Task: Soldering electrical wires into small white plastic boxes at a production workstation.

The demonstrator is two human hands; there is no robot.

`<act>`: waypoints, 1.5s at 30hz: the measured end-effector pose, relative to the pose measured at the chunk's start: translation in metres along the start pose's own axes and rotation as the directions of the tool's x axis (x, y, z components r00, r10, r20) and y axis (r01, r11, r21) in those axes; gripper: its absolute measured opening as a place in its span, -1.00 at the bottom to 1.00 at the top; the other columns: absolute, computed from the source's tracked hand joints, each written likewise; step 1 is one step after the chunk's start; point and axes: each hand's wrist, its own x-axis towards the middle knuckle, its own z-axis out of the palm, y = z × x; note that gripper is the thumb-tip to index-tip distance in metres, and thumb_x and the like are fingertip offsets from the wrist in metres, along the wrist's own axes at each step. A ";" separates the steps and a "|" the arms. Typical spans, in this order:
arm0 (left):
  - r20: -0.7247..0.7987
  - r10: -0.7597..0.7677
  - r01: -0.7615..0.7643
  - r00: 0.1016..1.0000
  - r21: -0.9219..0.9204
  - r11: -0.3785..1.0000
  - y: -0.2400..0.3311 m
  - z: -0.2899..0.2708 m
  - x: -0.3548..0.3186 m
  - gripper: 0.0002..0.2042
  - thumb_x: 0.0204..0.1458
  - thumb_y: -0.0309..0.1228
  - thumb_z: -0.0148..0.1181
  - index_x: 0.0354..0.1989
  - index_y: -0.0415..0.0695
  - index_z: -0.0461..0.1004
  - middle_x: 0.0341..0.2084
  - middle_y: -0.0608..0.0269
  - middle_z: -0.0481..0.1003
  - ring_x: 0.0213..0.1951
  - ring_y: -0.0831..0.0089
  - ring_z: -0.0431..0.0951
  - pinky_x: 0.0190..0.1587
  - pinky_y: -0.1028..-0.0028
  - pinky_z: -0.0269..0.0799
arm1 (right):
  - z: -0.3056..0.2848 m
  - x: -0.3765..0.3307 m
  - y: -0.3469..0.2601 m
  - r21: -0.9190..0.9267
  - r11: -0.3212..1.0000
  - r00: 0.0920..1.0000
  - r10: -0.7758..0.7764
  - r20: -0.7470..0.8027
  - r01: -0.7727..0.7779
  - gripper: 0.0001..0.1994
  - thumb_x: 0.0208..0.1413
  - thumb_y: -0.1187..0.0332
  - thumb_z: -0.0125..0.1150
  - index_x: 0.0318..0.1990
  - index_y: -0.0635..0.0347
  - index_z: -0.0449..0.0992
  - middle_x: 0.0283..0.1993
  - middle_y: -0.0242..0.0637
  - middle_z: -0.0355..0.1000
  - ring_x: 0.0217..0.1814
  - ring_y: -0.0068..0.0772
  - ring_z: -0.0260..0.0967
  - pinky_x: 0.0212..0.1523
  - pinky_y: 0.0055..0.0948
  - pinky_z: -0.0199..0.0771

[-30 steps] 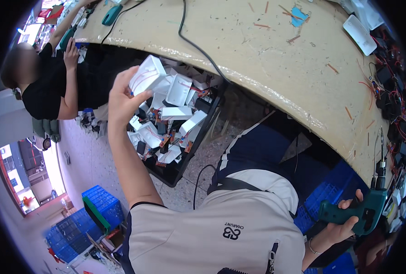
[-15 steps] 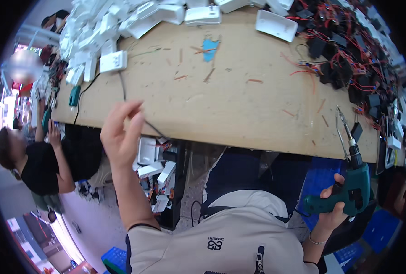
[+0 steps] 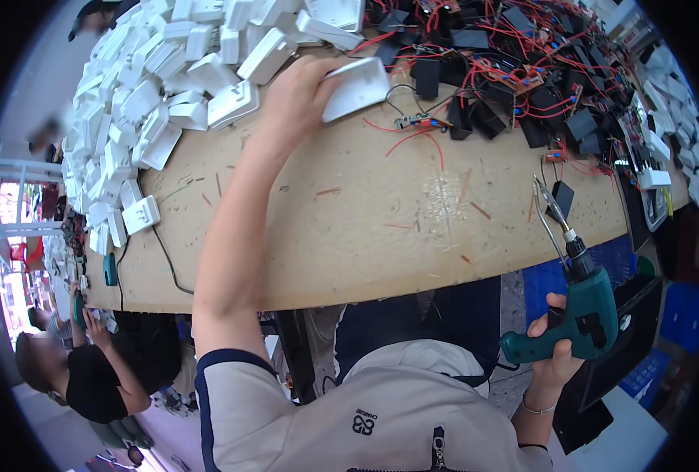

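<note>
left hand (image 3: 297,96): fingers closed on the near-left edge of a white case (image 3: 359,89), at the far side of the tabletop (image 3: 318,244), between the pile of white cases (image 3: 149,102) and the heap of black blocks and red wires (image 3: 522,86). fingertips partly hidden. right hand (image 3: 555,346): wrapped around the handle of a green soldering gun (image 3: 589,311), tip pointing up toward the far side, near a loose black block (image 3: 560,200). in my judgement, good handling calls for an edge grip, clearance from the small circuit board (image 3: 420,121), and the tip kept off wires and skin.
</note>
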 end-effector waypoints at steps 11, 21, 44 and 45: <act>0.183 0.033 0.029 0.983 -0.327 0.944 0.108 0.013 -0.082 -0.72 -0.10 -0.48 0.17 -0.17 -0.23 0.38 -0.35 0.07 0.40 -0.30 0.12 0.45 -0.26 0.28 0.39 | -0.004 0.007 0.005 0.011 1.000 0.999 -0.014 0.031 0.014 -0.27 -0.03 0.07 0.23 0.15 0.41 0.08 -0.02 0.10 0.30 -0.38 -0.46 0.40 -0.45 -0.57 0.48; -0.271 0.232 -0.255 0.934 -0.051 0.966 0.119 0.009 -0.013 -0.72 -0.11 -0.26 0.24 -0.34 -0.23 0.52 -0.45 0.19 0.38 -0.37 0.28 0.39 -0.36 0.45 0.23 | -0.012 -0.004 -0.001 0.008 1.000 0.999 0.016 -0.050 -0.016 -0.27 -0.07 0.06 0.27 0.12 0.42 0.11 -0.04 0.08 0.31 -0.40 -0.46 0.41 -0.46 -0.56 0.49; -0.539 -0.366 -0.428 0.759 -0.836 0.344 0.100 -0.018 0.090 -0.86 0.04 -0.46 0.04 -0.46 -0.28 0.45 -0.48 0.22 0.48 -0.44 0.52 0.44 -0.31 0.56 0.36 | -0.018 -0.005 -0.002 0.110 0.993 0.995 0.043 -0.092 -0.033 -0.27 -0.09 0.16 0.33 0.13 0.43 0.11 -0.06 0.11 0.33 -0.39 -0.39 0.43 -0.46 -0.53 0.52; -0.639 -0.140 -0.315 0.756 -0.543 0.778 0.092 -0.026 0.085 -0.86 0.05 -0.46 0.03 -0.44 -0.29 0.43 -0.48 0.22 0.48 -0.43 0.52 0.44 -0.31 0.56 0.37 | -0.017 -0.003 -0.002 0.100 0.995 0.996 0.037 -0.085 -0.028 -0.27 -0.08 0.16 0.32 0.13 0.44 0.10 -0.06 0.11 0.33 -0.38 -0.40 0.43 -0.46 -0.53 0.52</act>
